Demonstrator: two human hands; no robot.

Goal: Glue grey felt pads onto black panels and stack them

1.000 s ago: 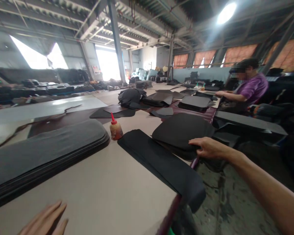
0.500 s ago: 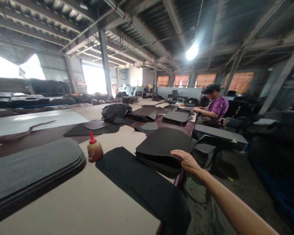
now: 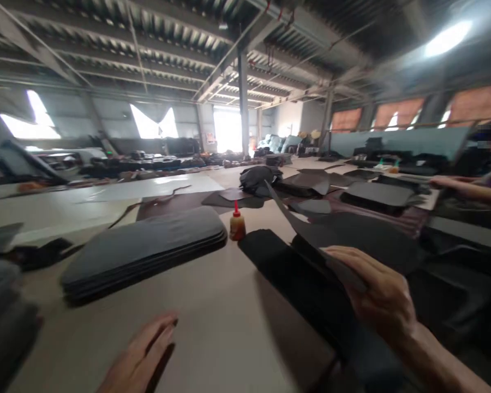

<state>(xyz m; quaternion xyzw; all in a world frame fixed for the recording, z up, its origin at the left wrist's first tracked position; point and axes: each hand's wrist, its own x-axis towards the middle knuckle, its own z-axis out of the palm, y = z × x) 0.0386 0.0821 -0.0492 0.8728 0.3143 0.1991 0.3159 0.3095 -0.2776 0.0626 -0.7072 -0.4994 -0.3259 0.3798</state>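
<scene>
At the smooth beige tabletop [image 3: 204, 305], holding left hand [image 3: 143, 349] bare, fingers extended close together; past the amber, red-nozzled squeeze bottle [image 3: 237, 226], pinching in right hand [image 3: 380, 292] a thin dark-grey sheet [image 3: 303, 232]. Apparently at the lifting step; calls for a steady grip. Looks matte, slightly bowed, tilted steeply beside flat black strips [image 3: 278, 267].

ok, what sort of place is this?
Probably a factory workshop for sheet goods: a dark sheet in the right hand, a stack of grey panels on a broad worktable, exposed metal roof overhead.
</scene>
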